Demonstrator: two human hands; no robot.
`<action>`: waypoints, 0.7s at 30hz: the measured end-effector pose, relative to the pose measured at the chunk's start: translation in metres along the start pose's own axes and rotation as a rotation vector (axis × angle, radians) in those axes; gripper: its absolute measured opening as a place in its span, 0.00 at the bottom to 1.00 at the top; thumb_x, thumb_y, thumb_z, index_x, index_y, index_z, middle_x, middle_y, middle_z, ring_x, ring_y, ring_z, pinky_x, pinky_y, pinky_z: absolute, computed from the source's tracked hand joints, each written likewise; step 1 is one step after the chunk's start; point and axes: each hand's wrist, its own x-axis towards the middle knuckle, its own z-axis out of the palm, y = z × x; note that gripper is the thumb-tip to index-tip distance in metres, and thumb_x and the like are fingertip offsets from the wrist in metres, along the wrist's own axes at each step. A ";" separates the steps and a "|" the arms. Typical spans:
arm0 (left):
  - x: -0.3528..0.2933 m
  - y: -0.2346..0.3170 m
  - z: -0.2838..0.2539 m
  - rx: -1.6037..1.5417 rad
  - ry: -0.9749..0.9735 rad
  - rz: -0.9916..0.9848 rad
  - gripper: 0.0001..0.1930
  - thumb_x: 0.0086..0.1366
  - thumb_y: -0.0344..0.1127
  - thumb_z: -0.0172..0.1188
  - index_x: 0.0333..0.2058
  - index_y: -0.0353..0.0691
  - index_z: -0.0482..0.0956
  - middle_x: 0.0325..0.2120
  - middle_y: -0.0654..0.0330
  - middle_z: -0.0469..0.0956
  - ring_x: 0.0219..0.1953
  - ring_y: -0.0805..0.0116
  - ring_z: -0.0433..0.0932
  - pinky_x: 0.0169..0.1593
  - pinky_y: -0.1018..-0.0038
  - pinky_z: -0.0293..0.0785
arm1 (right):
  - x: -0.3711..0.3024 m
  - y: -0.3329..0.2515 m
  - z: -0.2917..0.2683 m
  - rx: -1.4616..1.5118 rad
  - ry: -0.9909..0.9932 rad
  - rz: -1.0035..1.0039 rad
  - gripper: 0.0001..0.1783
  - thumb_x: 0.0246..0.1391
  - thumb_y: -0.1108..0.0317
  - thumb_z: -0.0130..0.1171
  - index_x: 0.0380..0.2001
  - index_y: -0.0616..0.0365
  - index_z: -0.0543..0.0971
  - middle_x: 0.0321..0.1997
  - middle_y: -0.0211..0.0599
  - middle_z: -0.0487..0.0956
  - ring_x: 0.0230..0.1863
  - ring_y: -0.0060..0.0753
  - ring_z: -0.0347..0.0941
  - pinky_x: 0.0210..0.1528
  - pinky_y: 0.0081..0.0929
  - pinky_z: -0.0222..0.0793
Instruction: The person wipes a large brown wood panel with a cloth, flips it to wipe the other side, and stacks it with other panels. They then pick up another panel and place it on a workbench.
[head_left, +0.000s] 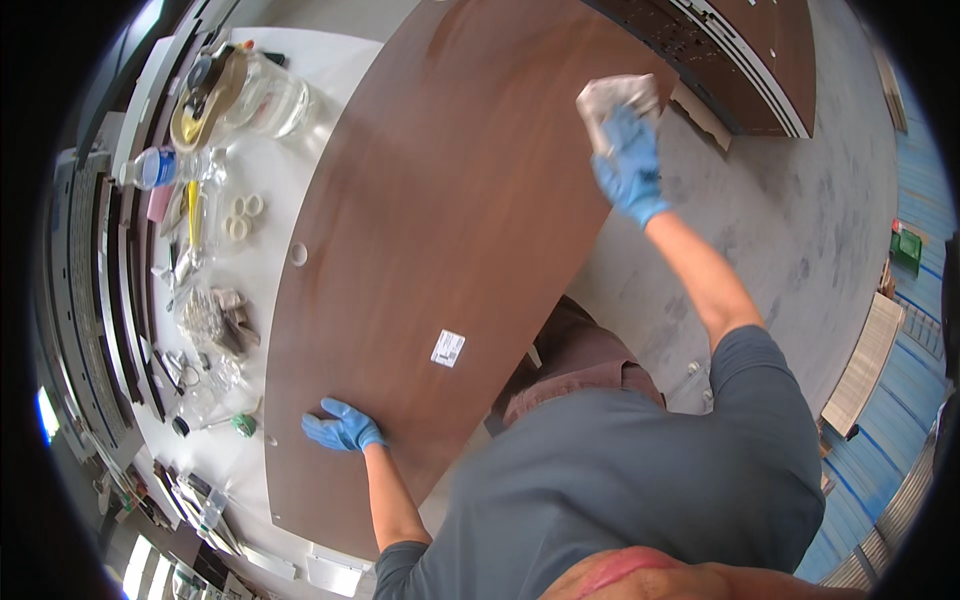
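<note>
A large brown wood-grain panel [420, 200] lies in front of me, with a white label [448, 348] stuck near its close edge and a round hole toward the left side. My right hand [632, 165], in a blue glove, is closed on a pale crumpled rag [612, 95] at the panel's far right edge. On the panel's near left part my left hand [345, 428], also gloved in blue, lies flat with its fingers spread. It holds nothing.
Left of the panel, a white table [290, 190] bears a clear jug [275, 95], a water bottle [158, 168], tape rolls [240, 222], scissors [190, 375] and crumpled plastic. Stacked brown panels [740, 60] stand at the far right. Cardboard [865, 360] lies on the right.
</note>
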 end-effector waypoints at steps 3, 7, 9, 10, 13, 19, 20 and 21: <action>-0.004 -0.004 0.002 0.044 0.112 0.052 0.39 0.73 0.62 0.56 0.64 0.27 0.72 0.65 0.40 0.72 0.69 0.39 0.66 0.73 0.47 0.59 | -0.110 -0.102 0.025 0.024 0.121 -0.211 0.37 0.64 0.46 0.54 0.68 0.59 0.72 0.72 0.51 0.71 0.72 0.57 0.66 0.76 0.51 0.56; -0.002 -0.007 0.006 0.091 0.228 0.128 0.35 0.72 0.59 0.58 0.60 0.29 0.74 0.58 0.43 0.75 0.62 0.41 0.71 0.66 0.47 0.65 | -0.218 -0.237 0.023 0.498 -0.107 -0.490 0.35 0.49 0.47 0.69 0.59 0.50 0.81 0.72 0.38 0.74 0.73 0.44 0.68 0.79 0.50 0.53; -0.004 -0.010 0.008 0.036 0.237 0.139 0.33 0.72 0.58 0.59 0.58 0.30 0.74 0.55 0.45 0.76 0.60 0.42 0.72 0.63 0.48 0.67 | -0.220 -0.250 0.035 0.518 0.056 -0.533 0.34 0.47 0.48 0.70 0.57 0.52 0.82 0.73 0.37 0.74 0.72 0.43 0.69 0.78 0.51 0.56; -0.004 -0.009 0.010 0.056 0.306 0.171 0.31 0.71 0.57 0.60 0.56 0.31 0.75 0.52 0.47 0.76 0.58 0.43 0.73 0.60 0.49 0.68 | -0.220 -0.251 0.037 0.536 0.032 -0.540 0.34 0.47 0.48 0.71 0.56 0.52 0.82 0.72 0.38 0.74 0.72 0.43 0.69 0.77 0.52 0.58; -0.005 -0.012 0.009 0.034 0.278 0.170 0.32 0.71 0.57 0.60 0.57 0.31 0.74 0.52 0.47 0.76 0.57 0.44 0.73 0.60 0.49 0.68 | -0.201 -0.246 0.031 0.560 0.016 -0.573 0.31 0.47 0.51 0.71 0.54 0.53 0.82 0.70 0.39 0.76 0.71 0.44 0.70 0.74 0.53 0.62; -0.007 -0.019 0.013 0.044 0.175 0.086 0.37 0.73 0.60 0.57 0.65 0.30 0.70 0.66 0.39 0.71 0.70 0.40 0.65 0.72 0.47 0.60 | -0.109 -0.161 0.020 0.373 0.063 -0.196 0.13 0.59 0.65 0.57 0.46 0.54 0.78 0.49 0.41 0.79 0.53 0.48 0.76 0.58 0.45 0.71; -0.006 -0.017 0.013 0.045 0.173 0.075 0.38 0.73 0.60 0.57 0.66 0.30 0.70 0.67 0.39 0.70 0.71 0.39 0.65 0.72 0.47 0.59 | -0.075 -0.112 0.021 0.301 0.204 -0.203 0.12 0.60 0.65 0.56 0.46 0.54 0.78 0.48 0.39 0.79 0.53 0.47 0.75 0.58 0.43 0.71; -0.007 -0.015 0.013 0.028 0.179 0.074 0.38 0.73 0.60 0.57 0.66 0.30 0.70 0.67 0.39 0.70 0.71 0.39 0.64 0.73 0.47 0.58 | -0.044 -0.066 0.024 0.231 0.211 -0.167 0.14 0.61 0.61 0.56 0.48 0.52 0.77 0.50 0.39 0.78 0.54 0.46 0.74 0.58 0.42 0.71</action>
